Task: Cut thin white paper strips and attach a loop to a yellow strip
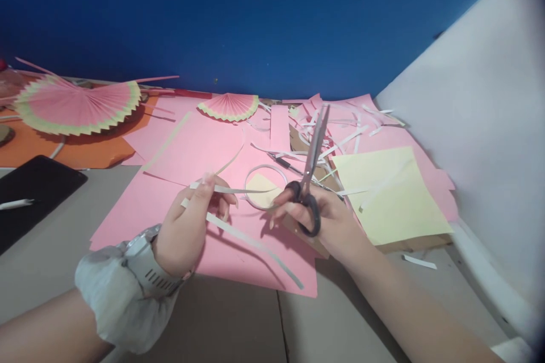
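My left hand (191, 224) is closed, pinching narrow pale paper strips (259, 247) between thumb and fingers. One strip hangs down to the right over the pink paper (251, 266); another points toward my right hand. In my right hand (327, 215) is a pair of scissors (313, 159) with black handles, its blades together and pointing up and away from me. Between the hands, a thin pale ring (258, 167) lies around part of a small yellowish piece of paper (261, 184). A black pen (282, 161) rests just beyond it.
Folded pink and yellow paper fans (79, 105) sit at the far left and back. Paper scraps (336, 130) pile up at back right, near a yellow sheet (395, 195). A dark tablet-like slab (38, 195) lies left. A blue wall (264, 22) stands behind, a white one right.
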Tool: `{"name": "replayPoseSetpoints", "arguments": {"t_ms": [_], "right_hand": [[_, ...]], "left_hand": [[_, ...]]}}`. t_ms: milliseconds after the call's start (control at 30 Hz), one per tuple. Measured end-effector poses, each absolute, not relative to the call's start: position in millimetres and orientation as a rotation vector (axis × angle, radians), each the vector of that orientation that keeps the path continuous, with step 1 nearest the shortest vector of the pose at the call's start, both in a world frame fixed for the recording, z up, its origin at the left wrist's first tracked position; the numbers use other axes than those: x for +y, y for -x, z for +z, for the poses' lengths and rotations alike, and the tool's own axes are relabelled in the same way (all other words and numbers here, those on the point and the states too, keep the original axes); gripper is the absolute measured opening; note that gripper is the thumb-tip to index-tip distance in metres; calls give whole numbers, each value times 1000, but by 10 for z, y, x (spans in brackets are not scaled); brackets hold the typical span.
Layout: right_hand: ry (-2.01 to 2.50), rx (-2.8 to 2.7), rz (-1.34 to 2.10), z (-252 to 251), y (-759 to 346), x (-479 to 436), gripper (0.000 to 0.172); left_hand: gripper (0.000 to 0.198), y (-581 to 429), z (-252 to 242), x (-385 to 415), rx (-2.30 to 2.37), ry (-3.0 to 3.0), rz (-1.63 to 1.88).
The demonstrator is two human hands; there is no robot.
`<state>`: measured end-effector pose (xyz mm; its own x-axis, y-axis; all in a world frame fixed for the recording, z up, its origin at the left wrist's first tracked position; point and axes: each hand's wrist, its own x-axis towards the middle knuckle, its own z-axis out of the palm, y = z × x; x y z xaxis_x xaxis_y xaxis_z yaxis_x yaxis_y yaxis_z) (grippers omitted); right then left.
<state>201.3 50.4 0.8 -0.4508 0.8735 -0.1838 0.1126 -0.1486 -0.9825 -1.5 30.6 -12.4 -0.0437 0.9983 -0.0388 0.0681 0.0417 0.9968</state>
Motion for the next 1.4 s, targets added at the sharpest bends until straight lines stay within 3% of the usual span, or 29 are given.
{"name": "replayPoseSetpoints", "arguments": {"t_ms": [200, 500, 733, 933, 1400], "right_hand": [[1151, -1455, 1500, -15, -2005, 514, 35], [1167, -1107, 1231, -85, -2018, 622, 22], [996, -1380, 1693, -53, -1996, 563, 55], [1100, -1700, 1913, 62, -1985, 487, 26], [977, -1651, 1802, -10, -2066, 457, 17]], "left_hand": [[47, 22, -132, 317, 1361, -1191, 1164], [47, 39, -143, 295, 1359, -1101, 1294], [42, 26, -114, 290, 1472, -1230, 1163], [36, 18, -116, 291, 1405, -1350, 1159], [37, 34, -130, 322, 1459, -1324, 1126]]}}
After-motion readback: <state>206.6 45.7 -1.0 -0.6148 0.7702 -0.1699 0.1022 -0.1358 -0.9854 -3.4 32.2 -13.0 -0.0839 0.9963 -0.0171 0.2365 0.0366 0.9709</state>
